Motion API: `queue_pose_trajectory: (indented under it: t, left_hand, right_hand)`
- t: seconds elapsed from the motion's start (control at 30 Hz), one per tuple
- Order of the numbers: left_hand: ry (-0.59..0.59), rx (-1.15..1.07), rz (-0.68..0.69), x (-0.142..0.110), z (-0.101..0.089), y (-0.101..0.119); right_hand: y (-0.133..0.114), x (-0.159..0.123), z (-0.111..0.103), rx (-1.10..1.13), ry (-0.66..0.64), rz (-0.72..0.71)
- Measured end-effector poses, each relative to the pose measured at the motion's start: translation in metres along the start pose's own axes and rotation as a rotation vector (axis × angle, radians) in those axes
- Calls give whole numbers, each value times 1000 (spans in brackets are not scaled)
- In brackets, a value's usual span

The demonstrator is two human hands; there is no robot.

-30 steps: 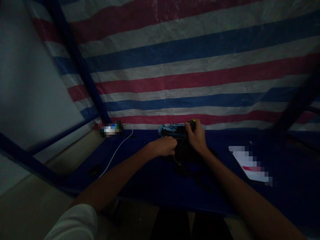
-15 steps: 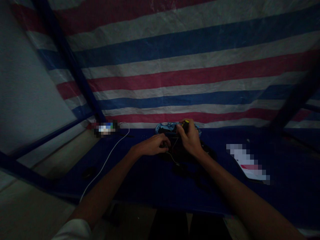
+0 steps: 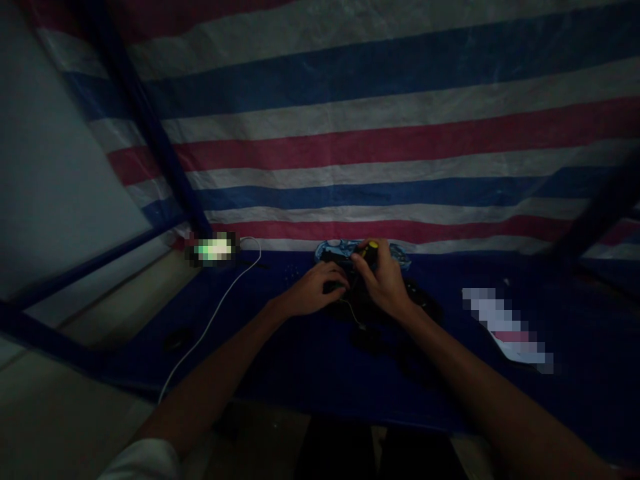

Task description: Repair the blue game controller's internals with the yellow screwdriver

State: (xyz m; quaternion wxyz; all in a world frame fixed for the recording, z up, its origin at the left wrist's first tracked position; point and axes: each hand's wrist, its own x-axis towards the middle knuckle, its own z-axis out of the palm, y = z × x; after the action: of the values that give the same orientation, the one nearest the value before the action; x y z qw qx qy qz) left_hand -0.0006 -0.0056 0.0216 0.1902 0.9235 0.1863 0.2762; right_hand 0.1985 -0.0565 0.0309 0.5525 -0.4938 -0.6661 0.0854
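Far left it's a plain pale wall, then a blue metal post slanting down to the blue tabletop. By the foot of the post there's a pixelated, glowing device, with a white cable looping from beside it toward the bottom left. Small dark object left of the cable, too dim to make out.

Center of the frame: the left hand has its fingers curled over something black; can't tell if it's actually gripping it. Just behind both hands sits a light blue piece, up against the striped sheet. Right hand's closed around a black-and-yellow handle, in front of that blue piece. A thin wire trails below the hands to a murky dark lump. Over on the right, a pale, partly pixelated flat thing lies at an angle.
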Motion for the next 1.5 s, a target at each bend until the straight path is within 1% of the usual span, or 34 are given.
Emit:
queue_pose_trajectory:
  t: [0.07,0.2,0.27,0.33,0.43,0.53,0.63,0.77,0.9,1.0,1.1,1.2,1.37,1.5]
  left_hand:
    - [13,-16,-23,1,3,0]
    - [-17,-96,-48,2,9,0]
    - [-30,-146,-81,2,12,-1]
    - [-28,-191,-129,2,15,-1]
    - [-15,-228,-205,2,16,-1]
    - [0,-252,-248,2,15,0]
    - [55,-296,-263,2,17,-3]
    - [148,-338,-321,3,30,-13]
    - [181,-322,-318,4,41,-20]
    - [163,-287,-306,3,37,-18]
    - [64,-284,-290,2,25,-13]
    - [-11,-245,-260,1,14,-9]
    - [-39,-132,-211,-1,5,-4]
    - [-85,-98,-160,-2,-1,-1]
  right_hand:
    - [-2,0,0,-21,-18,-34]
    - [-7,1,0,-108,-20,-178]
    - [-9,2,0,-129,-31,-220]
    - [-9,2,-1,-101,-42,-225]
    - [-8,1,-2,-5,-42,-192]
    - [-8,1,-4,67,-83,-205]
    - [-12,1,-5,12,-71,-268]
    - [-15,2,-3,-110,4,-303]
    - [-12,1,-1,-99,-36,-297]
    - [-11,-1,0,-60,-69,-240]
    - [-10,-2,0,-16,-71,-179]
    - [-10,-1,-1,18,-57,-163]
    - [-9,1,0,36,-26,-143]
    - [-9,1,-1,29,-36,-150]
